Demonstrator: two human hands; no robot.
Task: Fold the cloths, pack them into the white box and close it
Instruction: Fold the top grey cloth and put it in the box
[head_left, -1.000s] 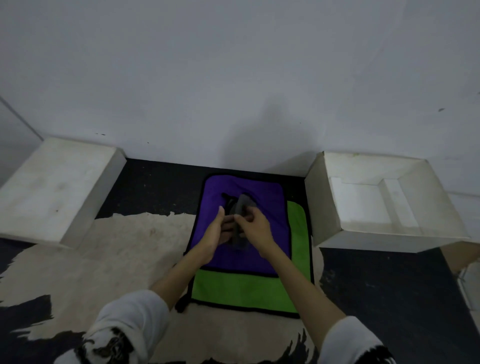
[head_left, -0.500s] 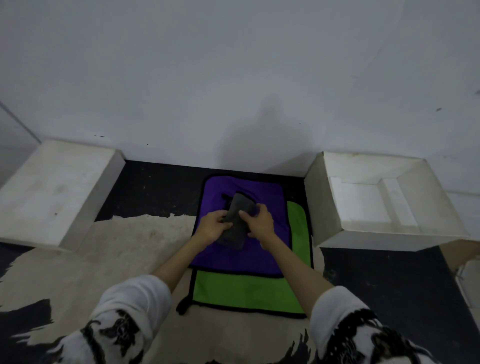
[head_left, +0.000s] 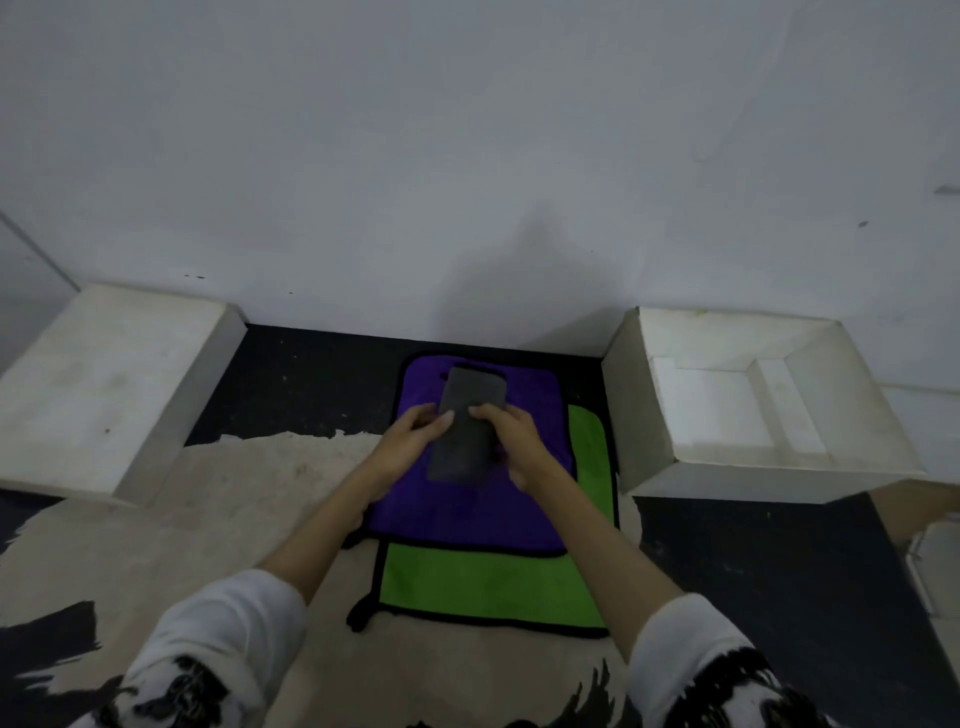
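Against the pale grey wall (head_left: 467, 156) at the far side of the scene, a dark speckled floor (head_left: 753, 571) runs from left to right, partly covered by a beige, ragged-edged sheet (head_left: 182, 519) that spreads across the near left. On the left, touching the wall, sits a closed white rectangular block (head_left: 104, 384) with a flat top. On the right, also against the wall, stands the open white cardboard box (head_left: 644, 426), its mouth turned up and its inside showing folded inner flaps. Between these two lies a bright green cloth with black trim (head_left: 488, 587), flat on the floor and the beige sheet. A purple cloth with black trim (head_left: 467, 514) lies spread on top of it, covering its far part and leaving a green strip along the right edge and a wide green band at the near end. On the purple cloth rests a small dark grey cloth (head_left: 467, 415), folded into a narrow upright rectangle. The left hand (head_left: 415, 436) holds this grey cloth at its left edge, thumb on top and fingers curled beside it. The right hand (head_left: 511, 441) grips its right edge, thumb on top and fingers wrapped beneath. Both forearms are bare, with white sleeves patterned in black (head_left: 218, 654) at the bottom of the view.
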